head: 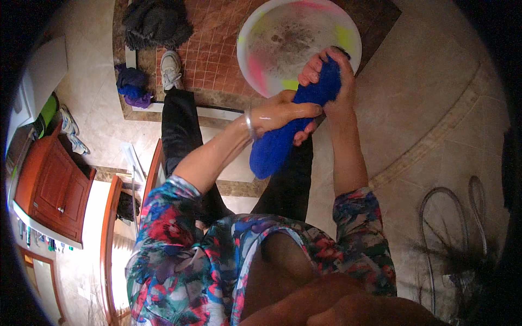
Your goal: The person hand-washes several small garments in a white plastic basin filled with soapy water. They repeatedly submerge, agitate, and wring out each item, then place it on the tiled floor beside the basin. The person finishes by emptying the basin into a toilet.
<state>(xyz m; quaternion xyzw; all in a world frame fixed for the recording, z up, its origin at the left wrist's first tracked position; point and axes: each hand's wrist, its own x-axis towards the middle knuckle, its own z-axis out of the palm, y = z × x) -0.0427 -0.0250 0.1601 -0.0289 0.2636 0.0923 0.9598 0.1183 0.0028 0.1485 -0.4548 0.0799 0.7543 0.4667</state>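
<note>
A bright blue sock (269,153) hangs slantwise between my two hands, its rounded end pointing down toward my lap. My left hand (285,112), with a silver bangle on the wrist, is wrapped around the sock's middle, thumb on top. Higher up, my right hand (338,77) grips the other end, near a dark patch. Both hands look wet. Beneath and beyond my right hand stands a round white basin (244,65) with pink and yellow-green patches. It holds cloudy water (285,38) with foam and dark specks.
Left of the basin, a dark grey shaggy textile (157,22) lies bunched. Blue and purple cloths (133,85) are heaped near my shoe (170,69). A wooden cabinet (61,191) stands at left; a looped grey hose (442,191) is at right.
</note>
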